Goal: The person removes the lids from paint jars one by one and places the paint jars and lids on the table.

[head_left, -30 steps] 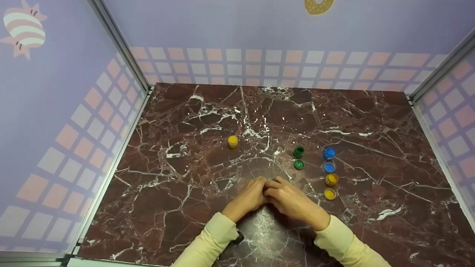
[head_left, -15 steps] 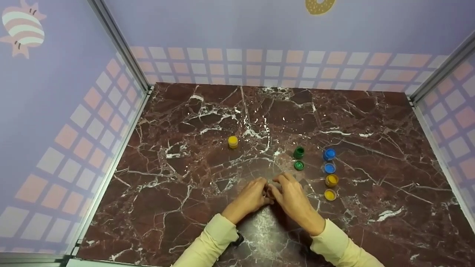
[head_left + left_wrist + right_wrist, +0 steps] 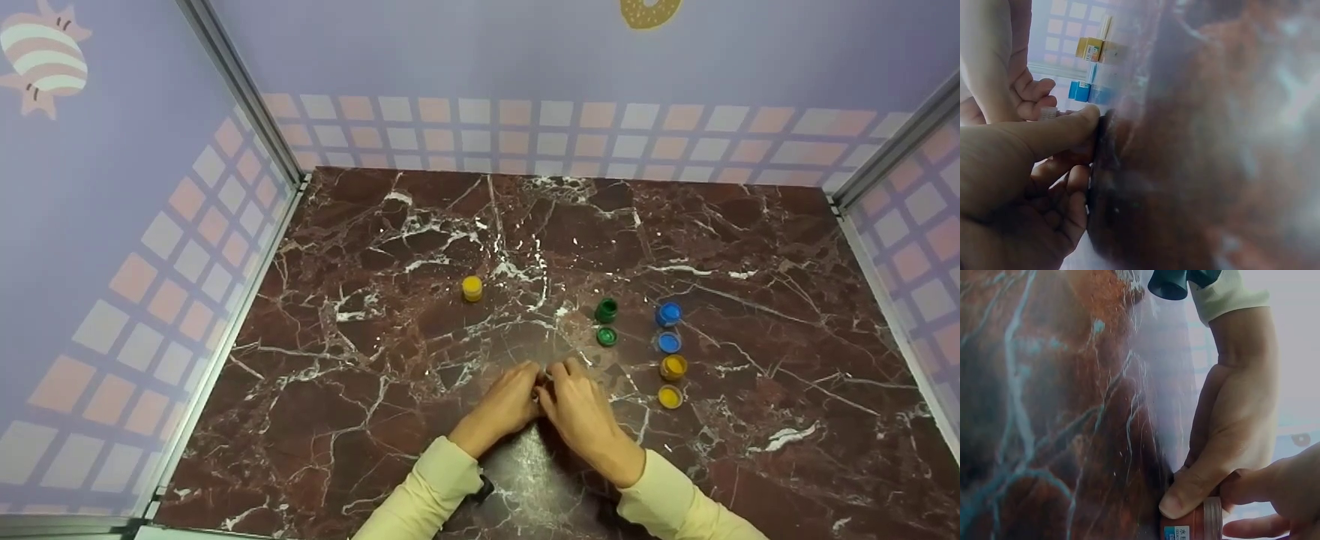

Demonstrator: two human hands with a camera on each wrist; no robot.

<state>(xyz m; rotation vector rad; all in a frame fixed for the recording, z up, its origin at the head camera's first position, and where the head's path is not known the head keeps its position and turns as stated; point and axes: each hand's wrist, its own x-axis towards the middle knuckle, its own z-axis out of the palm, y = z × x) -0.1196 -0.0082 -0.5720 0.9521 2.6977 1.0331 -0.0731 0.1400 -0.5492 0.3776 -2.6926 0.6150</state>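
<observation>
My left hand (image 3: 506, 397) holds a small reddish paint jar (image 3: 1190, 527) low over the tabletop, its thumb along the labelled side. The jar lies sideways in the right wrist view, and the hands almost hide it in the head view. My right hand (image 3: 581, 409) has its thumb and fingers at the clear-rimmed lid (image 3: 1213, 517), pinching around it. Whether the lid has loosened cannot be seen. To the right stand an uncovered green jar (image 3: 607, 310), a blue jar (image 3: 669, 314) and a dark yellow jar (image 3: 673, 367).
In front of those jars lie a green lid (image 3: 607, 336), a blue lid (image 3: 670, 343) and a yellow lid (image 3: 670, 397). A yellow-topped jar (image 3: 472, 289) stands farther back, left of centre. Patterned panels enclose the marble table (image 3: 337, 420) at the back and sides.
My right hand turned and its fingers spread off the jar half a second ago; now they have closed in at the lid again. The left hand has stayed nearly still.
</observation>
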